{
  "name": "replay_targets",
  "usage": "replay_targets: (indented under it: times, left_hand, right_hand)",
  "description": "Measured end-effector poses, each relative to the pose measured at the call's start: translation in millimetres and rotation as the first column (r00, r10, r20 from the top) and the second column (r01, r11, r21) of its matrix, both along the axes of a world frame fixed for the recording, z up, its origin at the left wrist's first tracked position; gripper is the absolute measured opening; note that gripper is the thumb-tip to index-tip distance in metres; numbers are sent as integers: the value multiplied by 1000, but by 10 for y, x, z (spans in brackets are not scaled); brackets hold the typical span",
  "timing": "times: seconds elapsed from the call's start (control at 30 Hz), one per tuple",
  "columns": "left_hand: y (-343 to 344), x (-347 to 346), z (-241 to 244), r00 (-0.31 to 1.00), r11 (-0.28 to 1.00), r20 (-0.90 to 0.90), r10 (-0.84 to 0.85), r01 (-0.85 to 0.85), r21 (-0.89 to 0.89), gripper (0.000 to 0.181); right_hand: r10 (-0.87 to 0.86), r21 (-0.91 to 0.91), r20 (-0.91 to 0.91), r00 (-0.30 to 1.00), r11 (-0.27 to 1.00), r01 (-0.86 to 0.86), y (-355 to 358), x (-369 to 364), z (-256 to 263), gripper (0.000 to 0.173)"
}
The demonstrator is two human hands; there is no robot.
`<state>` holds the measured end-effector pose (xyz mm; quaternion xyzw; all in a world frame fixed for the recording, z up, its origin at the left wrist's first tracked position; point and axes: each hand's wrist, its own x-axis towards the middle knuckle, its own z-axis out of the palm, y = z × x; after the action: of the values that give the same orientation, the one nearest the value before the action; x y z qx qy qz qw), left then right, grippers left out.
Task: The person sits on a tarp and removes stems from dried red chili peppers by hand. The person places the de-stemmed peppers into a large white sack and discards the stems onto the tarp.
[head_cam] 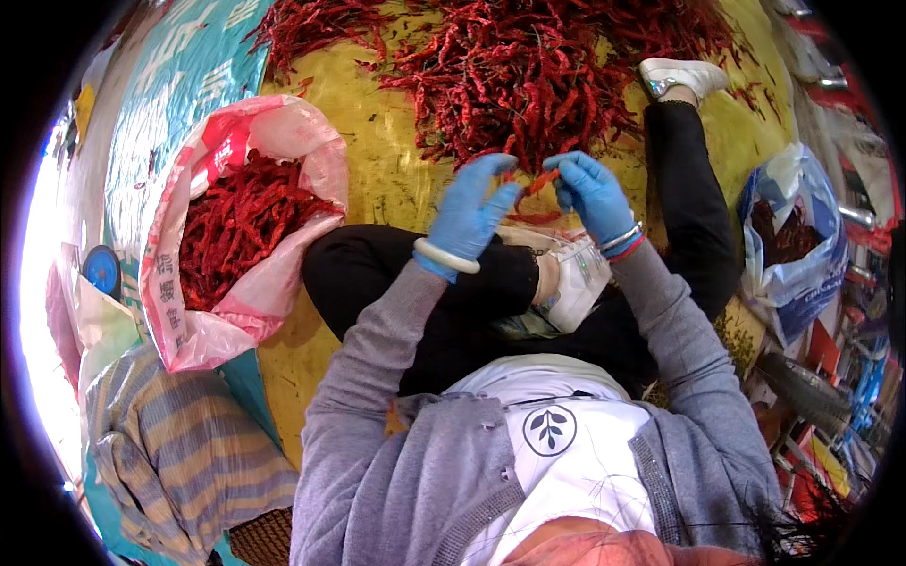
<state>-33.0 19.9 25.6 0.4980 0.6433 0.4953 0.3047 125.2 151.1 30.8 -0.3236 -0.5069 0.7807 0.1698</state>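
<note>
Both of my hands wear blue gloves and are raised over my crossed leg, at the near edge of a large heap of dried red chili peppers (517, 85). The fingertips of my right hand (593, 198) pinch one orange-red chili pepper (542, 182), which points toward my other hand. My left hand (468, 209) is slightly blurred, its thumb and fingers apart just left of that pepper. Some red shows behind its fingertips; whether it touches a pepper there is unclear. Below the hands, another red pepper (534, 218) lies partly hidden.
A pink-and-white woven sack (322, 152) holding red chilies (244, 226) stands on my left. At right is a blue-and-white bag (803, 283) with darker chilies (786, 230). My white shoes (570, 290) rest on the yellow sheet (375, 163). Striped cloth (184, 439) lies lower left.
</note>
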Motion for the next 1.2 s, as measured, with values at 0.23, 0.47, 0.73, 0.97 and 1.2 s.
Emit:
replay_targets:
  times: [0.23, 0.47, 0.73, 0.97, 1.2]
  left_hand:
    - [127, 107, -729, 972, 885, 228, 56, 57, -461, 31]
    - [792, -162, -991, 949, 849, 63, 309, -245, -468, 30]
    - [321, -59, -299, 631, 842, 712, 308, 168, -513, 16]
    - [-110, 334, -326, 114, 948, 973, 198, 231, -220, 17]
    - [-291, 514, -304, 317, 954, 936, 154, 200, -225, 17]
  right_hand:
    - [14, 256, 260, 965, 963, -83, -141, -44, -394, 16]
    - [-237, 625, 365, 900, 779, -48, 240, -573, -1075, 21]
    - [-139, 583, 148, 979, 812, 27, -63, -64, -394, 17]
    - [120, 892, 374, 920, 225, -392, -600, 359, -87, 36]
    - [-36, 602, 112, 993, 797, -39, -605, 514, 29, 18]
